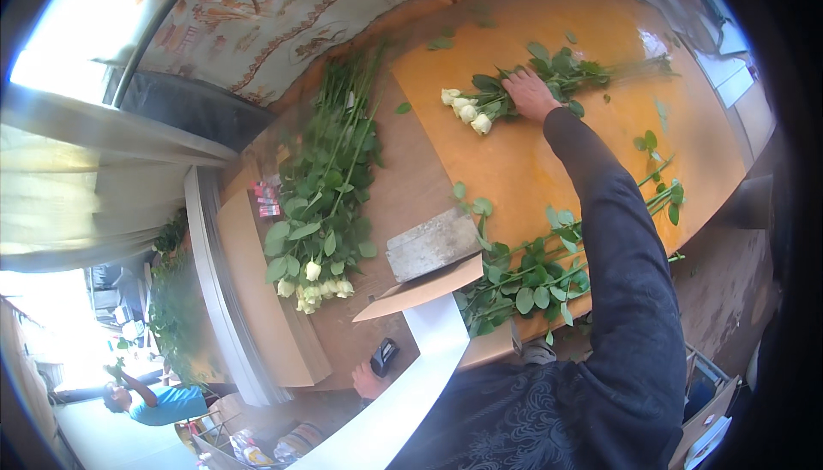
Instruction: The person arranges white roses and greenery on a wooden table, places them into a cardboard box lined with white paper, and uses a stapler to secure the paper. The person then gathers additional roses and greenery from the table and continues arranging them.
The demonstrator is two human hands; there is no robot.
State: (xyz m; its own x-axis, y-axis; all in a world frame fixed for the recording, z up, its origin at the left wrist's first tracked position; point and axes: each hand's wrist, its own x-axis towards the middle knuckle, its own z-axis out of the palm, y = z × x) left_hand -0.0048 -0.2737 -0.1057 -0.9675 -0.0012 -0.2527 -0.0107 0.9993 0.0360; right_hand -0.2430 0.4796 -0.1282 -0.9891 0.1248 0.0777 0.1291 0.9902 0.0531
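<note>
At the far right of the table, my right hand [530,95] is closed over the leafy stems of a small bunch of white roses [465,110]. Their heads point left and the stems lie to the right. Low in the view, my left hand [369,381] is by the table's near edge. Its fingers are closed round a small black tool [385,355] that looks like a stapler. A larger heap of white roses [326,204] rests on the left of the table, heads toward me. More leafy stems [536,281] lie under my right forearm; their heads are hidden.
A grey metal block [433,243] stands mid-table beside a bent cardboard piece [420,288] and a white paper strip [437,346]. Stacked cardboard sheets [274,299] line the left side, near small pink boxes [267,198]. Beyond, at lower left, a person in blue [171,403] handles greenery.
</note>
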